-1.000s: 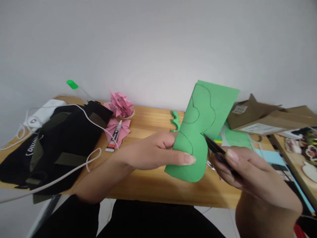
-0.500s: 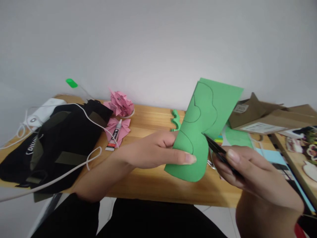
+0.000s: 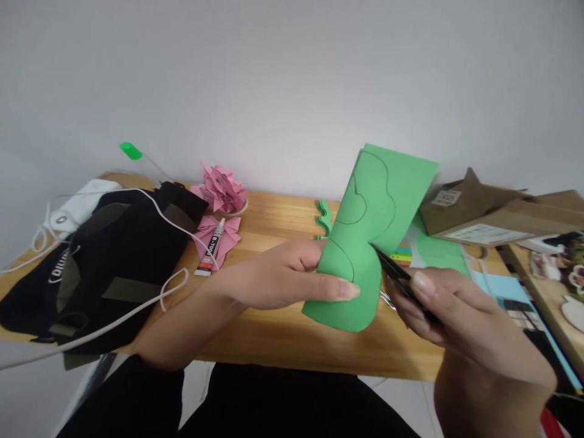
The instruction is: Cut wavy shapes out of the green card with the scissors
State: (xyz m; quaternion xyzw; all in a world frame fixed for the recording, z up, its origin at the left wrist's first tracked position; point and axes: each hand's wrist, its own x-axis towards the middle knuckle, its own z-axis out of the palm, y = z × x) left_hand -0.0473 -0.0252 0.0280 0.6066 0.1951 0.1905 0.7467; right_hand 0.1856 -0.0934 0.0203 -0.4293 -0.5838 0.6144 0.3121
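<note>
A folded sheet of green paper (image 3: 383,201) with curved pencil lines is held up over the table, its lower right edge cut to a rounded outline. My left hand (image 3: 292,277) pinches it near the bottom, thumb on the front face. My right hand (image 3: 456,310) is closed around a dark cutting tool (image 3: 399,277), probably scissors, whose tip touches the paper at the inner notch of the outline. Its handles are hidden by my fingers. Behind the paper lies a green scalloped cut piece (image 3: 324,218).
The wooden table (image 3: 283,347) carries a black bag (image 3: 132,255) with white cables at left, a pink paper flower (image 3: 223,190), a glue tube (image 3: 212,246) on pink paper, an opened cardboard box (image 3: 493,213) and blue sheets (image 3: 499,285) at right.
The green paper has shifted slightly left, together with the cutting tool and my right hand. My left hand keeps the same grip.
</note>
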